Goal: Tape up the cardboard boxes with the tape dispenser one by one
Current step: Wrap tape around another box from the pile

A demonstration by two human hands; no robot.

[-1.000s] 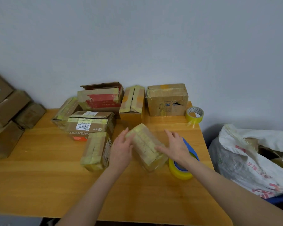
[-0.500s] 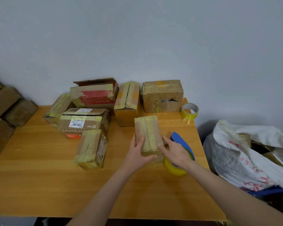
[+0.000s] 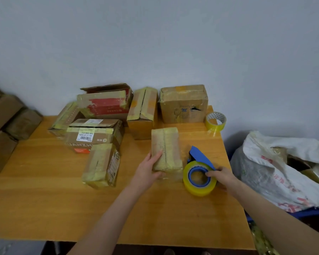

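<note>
Toward the table's (image 3: 44,208) right edge, the left hand (image 3: 147,172) is gripping the near end of a small taped box (image 3: 166,150), fingers curled round its left side. Just beside it, the right hand (image 3: 222,176) is holding the tape dispenser (image 3: 199,177), fingertips hooked into its roll. Other boxes (image 3: 183,103) are lining the far edge, a spare tape roll (image 3: 215,121) sitting at the far right corner.

The small box (image 3: 167,148), earlier tilted askew, now lies flat just left of the tape dispenser (image 3: 199,178). The right hand (image 3: 222,176) has left the box and grips the dispenser; the left hand (image 3: 147,169) has shifted to the box's near end.
</note>
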